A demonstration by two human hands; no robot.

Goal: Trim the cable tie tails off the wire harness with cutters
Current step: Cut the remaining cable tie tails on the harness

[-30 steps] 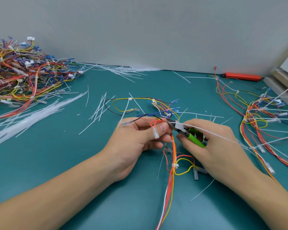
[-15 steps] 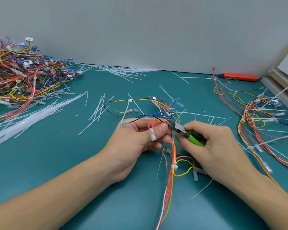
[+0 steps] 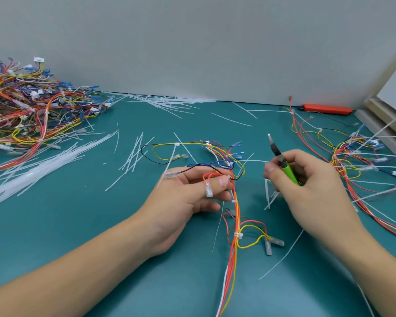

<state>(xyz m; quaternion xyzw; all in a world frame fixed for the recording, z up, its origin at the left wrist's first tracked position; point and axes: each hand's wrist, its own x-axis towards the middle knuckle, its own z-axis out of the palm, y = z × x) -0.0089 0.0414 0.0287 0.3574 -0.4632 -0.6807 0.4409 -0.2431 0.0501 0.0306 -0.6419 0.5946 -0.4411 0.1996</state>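
Harness: my left hand point(image 3: 188, 200) pinches the multicoloured wire harness point(image 3: 234, 216).
Cutters: my right hand point(image 3: 306, 186) fingers grip the green-handled cutters point(image 3: 284, 161), tip raised.

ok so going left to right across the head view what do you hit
pile of wire harnesses → loose cable ties → left hand → cutters in the right hand → harnesses with long tie tails

green-handled cutters point(image 3: 286, 168), teal table point(image 3: 78, 225)
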